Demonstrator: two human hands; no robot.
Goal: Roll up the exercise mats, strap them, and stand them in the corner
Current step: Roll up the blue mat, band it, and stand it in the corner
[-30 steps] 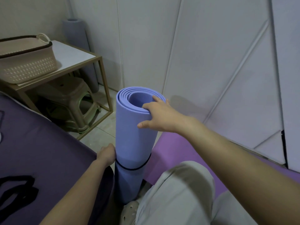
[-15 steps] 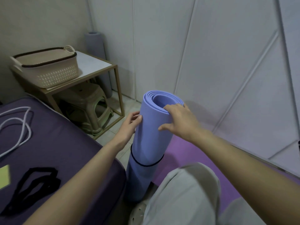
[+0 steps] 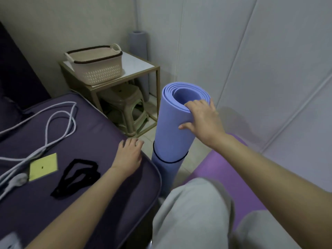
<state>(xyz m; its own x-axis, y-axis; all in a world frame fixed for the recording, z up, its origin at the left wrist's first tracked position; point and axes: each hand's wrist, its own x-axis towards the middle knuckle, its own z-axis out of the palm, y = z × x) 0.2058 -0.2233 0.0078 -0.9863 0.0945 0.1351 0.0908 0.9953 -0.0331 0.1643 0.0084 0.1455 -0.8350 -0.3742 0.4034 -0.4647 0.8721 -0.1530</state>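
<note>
- The dark purple bed (image 3: 100,133), matte, soft-looking and round-edged, lies under the left hand (image 3: 128,155). That hand rests flat on it with fingers spread and holds nothing, so it could serve as a brace.
- The purple mat (image 3: 226,169), smooth foam, lies flat on the floor beneath the right forearm, not yet rolled.
- The blue roll (image 3: 170,137) stands upright between the two hands, just beside the bed's edge. The right hand (image 3: 203,119) grips its top rim, fingers hooked into the spiral and thumb on the outer wall. Lifting by the rim alone may telescope the inner layers of foam, so a hold around the body looks safer.
- A grey roll (image 3: 138,45) stands in the corner beyond both hands, which is the likely destination.
- A thin black strap (image 3: 170,162) rings the blue roll below the right hand.
- A loose black strap (image 3: 89,174) lies left of the left hand.
</note>
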